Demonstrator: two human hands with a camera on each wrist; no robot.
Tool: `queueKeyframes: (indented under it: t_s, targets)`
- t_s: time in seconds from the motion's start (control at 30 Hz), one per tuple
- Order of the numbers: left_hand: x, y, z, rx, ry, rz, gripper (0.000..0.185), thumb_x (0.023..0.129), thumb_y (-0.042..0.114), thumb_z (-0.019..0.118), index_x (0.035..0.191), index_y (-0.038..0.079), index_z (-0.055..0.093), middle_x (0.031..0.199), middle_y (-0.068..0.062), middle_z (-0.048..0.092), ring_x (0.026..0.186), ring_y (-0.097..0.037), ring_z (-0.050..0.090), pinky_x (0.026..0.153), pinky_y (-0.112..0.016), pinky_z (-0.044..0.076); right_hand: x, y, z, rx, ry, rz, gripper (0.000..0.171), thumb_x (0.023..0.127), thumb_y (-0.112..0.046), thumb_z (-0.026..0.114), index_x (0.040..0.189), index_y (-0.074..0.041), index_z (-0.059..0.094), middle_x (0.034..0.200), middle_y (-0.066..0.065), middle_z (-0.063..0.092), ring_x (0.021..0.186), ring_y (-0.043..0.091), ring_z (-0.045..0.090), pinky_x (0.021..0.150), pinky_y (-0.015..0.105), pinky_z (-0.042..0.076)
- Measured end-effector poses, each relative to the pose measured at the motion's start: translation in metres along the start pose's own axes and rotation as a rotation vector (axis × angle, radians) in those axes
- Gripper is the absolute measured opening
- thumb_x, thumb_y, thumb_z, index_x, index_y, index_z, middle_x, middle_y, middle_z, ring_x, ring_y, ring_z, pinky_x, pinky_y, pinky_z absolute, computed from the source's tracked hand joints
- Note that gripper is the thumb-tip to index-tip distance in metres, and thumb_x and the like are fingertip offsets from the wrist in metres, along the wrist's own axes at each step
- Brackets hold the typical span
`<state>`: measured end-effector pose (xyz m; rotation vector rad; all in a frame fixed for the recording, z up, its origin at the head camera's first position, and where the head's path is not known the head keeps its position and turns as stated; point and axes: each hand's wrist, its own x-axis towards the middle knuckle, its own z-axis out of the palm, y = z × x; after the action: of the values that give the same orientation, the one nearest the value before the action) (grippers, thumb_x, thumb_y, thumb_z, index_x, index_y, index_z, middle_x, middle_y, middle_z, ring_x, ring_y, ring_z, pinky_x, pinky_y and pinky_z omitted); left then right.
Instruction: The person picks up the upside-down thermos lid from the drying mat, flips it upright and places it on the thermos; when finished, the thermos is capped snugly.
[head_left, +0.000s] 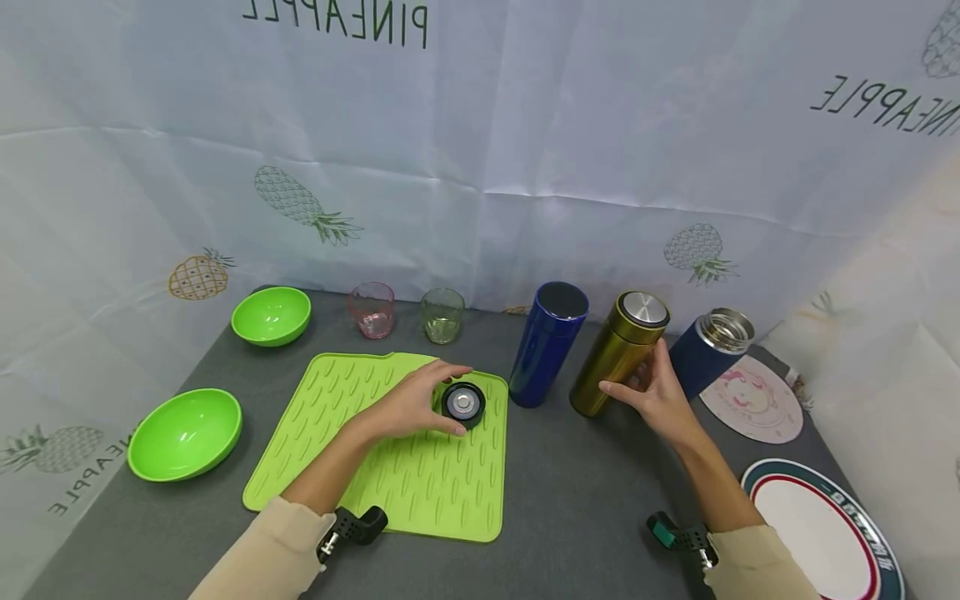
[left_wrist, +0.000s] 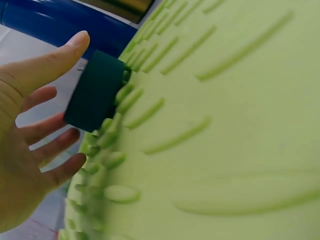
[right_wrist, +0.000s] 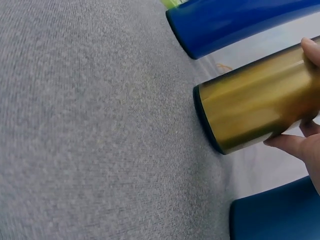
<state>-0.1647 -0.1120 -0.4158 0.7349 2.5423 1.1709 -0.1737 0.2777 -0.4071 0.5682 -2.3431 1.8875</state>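
My left hand (head_left: 448,400) hovers over a round black lid (head_left: 462,403) with a metal centre, lying on the ribbed green mat (head_left: 397,467). In the left wrist view its fingers (left_wrist: 55,145) are spread and fairly straight around the lid (left_wrist: 95,90), the thumb tip close to the rim; no firm grip shows. My right hand (head_left: 647,377) grips a gold flask (head_left: 617,354) with a steel cap, tilted a little on the grey table. Its fingers (right_wrist: 292,142) curl round the gold body (right_wrist: 255,105).
An open blue flask (head_left: 547,343) stands left of the gold one, a dark blue flask (head_left: 708,350) right of it. Two green bowls (head_left: 272,315) (head_left: 185,433) sit left, a pink glass (head_left: 371,310) and a greenish glass (head_left: 442,315) at the back, two plates (head_left: 752,400) (head_left: 821,525) right.
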Motion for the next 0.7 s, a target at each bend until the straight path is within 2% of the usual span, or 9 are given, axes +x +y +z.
queueKeyframes:
  t_s: [0.37, 0.7]
  targets:
    - [0.004, -0.012, 0.007, 0.009, -0.012, -0.019, 0.084, 0.079, 0.032, 0.089, 0.151, 0.011, 0.05, 0.152, -0.01, 0.053, 0.142, -0.036, 0.047, 0.114, -0.06, 0.04, -0.002, 0.003, -0.001, -0.039, 0.02, 0.004, 0.1, 0.084, 0.013, 0.074, 0.159, -0.024, 0.021, 0.144, -0.006, 0.049, 0.124, 0.003, 0.06, 0.095, 0.016, 0.055]
    - [0.007, -0.01, 0.011, 0.02, 0.008, -0.031, 0.078, 0.078, 0.031, 0.09, 0.146, 0.014, 0.056, 0.148, -0.008, 0.057, 0.139, -0.034, 0.049, 0.111, -0.06, 0.042, -0.004, 0.002, -0.001, -0.059, 0.022, 0.017, 0.098, 0.085, 0.011, 0.073, 0.159, -0.026, 0.021, 0.145, -0.008, 0.048, 0.125, 0.003, 0.059, 0.095, 0.016, 0.054]
